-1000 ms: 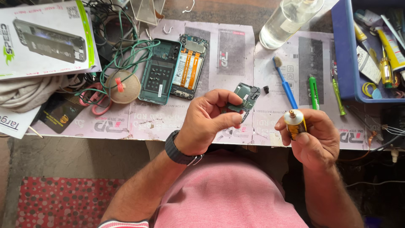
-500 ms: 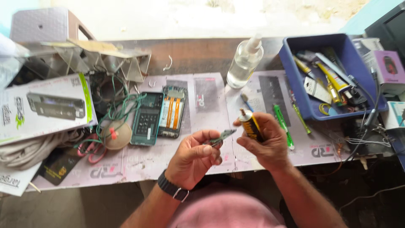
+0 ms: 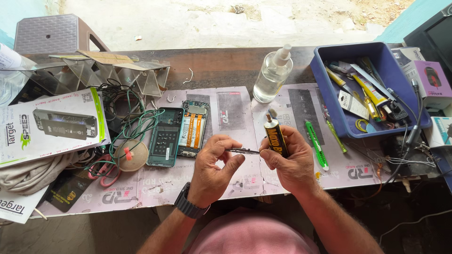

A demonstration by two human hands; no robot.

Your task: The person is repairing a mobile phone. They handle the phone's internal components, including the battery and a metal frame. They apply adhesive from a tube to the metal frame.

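My left hand [image 3: 214, 167] pinches a small flat dark phone part [image 3: 242, 151] edge-on over the printed work mat [image 3: 150, 188]. My right hand [image 3: 293, 162] grips a black and yellow glue tube [image 3: 276, 137], nozzle pointing up, right beside the part's right end. A black watch sits on my left wrist. Just left of my hands lie an opened phone body [image 3: 193, 128] with orange ribbon cables and a teal phone frame [image 3: 165, 137].
A clear spray bottle [image 3: 272, 76] stands behind my hands. A blue tray [image 3: 329, 101] of tools and tubes sits at the right, green tools [image 3: 316, 145] beside it. Tangled green wires [image 3: 134, 120], a white product box [image 3: 47, 124] and a clear plastic organiser [image 3: 94, 75] fill the left.
The view has lifted and widened to show the whole bench. My hands came closer together, the part turned edge-on and the glue tube now stands right beside it.
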